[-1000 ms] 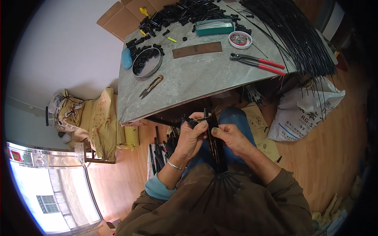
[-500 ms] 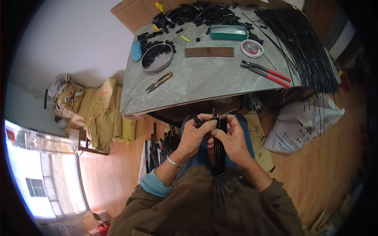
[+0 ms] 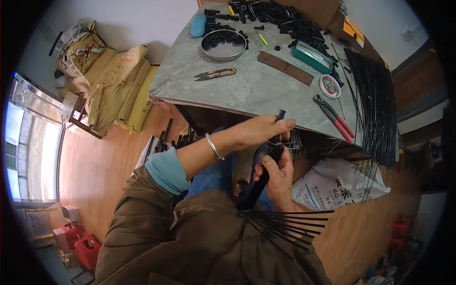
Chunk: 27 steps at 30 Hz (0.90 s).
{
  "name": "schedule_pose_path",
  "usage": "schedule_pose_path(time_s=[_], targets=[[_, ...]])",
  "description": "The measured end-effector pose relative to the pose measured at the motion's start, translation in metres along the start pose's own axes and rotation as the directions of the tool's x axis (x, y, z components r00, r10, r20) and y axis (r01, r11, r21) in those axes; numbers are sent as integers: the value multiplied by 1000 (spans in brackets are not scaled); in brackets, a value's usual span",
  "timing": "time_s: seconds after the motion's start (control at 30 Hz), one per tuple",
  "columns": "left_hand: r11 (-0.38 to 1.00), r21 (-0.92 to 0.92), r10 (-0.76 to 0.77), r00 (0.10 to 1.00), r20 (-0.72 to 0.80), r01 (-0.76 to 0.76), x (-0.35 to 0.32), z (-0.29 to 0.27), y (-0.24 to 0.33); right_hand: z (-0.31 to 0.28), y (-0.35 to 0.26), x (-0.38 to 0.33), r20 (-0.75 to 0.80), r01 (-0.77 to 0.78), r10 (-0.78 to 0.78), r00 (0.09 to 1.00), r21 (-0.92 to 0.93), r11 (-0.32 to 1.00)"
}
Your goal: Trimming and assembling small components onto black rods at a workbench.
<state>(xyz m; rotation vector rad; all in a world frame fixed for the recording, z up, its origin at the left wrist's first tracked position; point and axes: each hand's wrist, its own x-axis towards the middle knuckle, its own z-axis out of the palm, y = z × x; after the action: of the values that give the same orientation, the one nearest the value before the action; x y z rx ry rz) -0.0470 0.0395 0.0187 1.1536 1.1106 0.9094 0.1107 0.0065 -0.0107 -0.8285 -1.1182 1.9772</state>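
Right of the frame's centre, the left hand (image 3: 263, 131) hides most of a black tube (image 3: 281, 114), and the right hand (image 3: 280, 176) covers part of the black rods (image 3: 260, 188). Wires (image 3: 286, 144) between them are too fine to count. Bits (image 3: 329, 86) in the tub (image 3: 321, 87) are too small to identify. The top edge cuts off the cardboard (image 3: 313, 10); the lower edge crops the jacket (image 3: 190, 259). At lower right, a red thing (image 3: 400, 227) is blurred.

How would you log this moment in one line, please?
right hand: gripping black bundle | left hand: at its upper end | pliers: on table
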Motion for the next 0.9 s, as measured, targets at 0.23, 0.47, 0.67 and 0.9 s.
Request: schedule_pose_path(time_s=[0.23, 0.47, 0.67, 0.9], targets=[[967, -227, 103, 991, -81, -118, -2, -4, -6, 0, -3, 2, -8, -8, 8, 1000, 102, 995], [923, -370, 104, 994, -22, -105, -6, -9, -10, 0, -1, 2, -2, -34, 35, 999, 145, 989], [936, -320, 142, 989, -37, -147, -14, -2, -6, 0, 3, 4, -36, -8, 11, 999, 74, 997], [941, -326, 82, 996, -44, -92, -10, -12, -12, -1, 4, 4, -26, -27, 29, 999, 64, 998]])
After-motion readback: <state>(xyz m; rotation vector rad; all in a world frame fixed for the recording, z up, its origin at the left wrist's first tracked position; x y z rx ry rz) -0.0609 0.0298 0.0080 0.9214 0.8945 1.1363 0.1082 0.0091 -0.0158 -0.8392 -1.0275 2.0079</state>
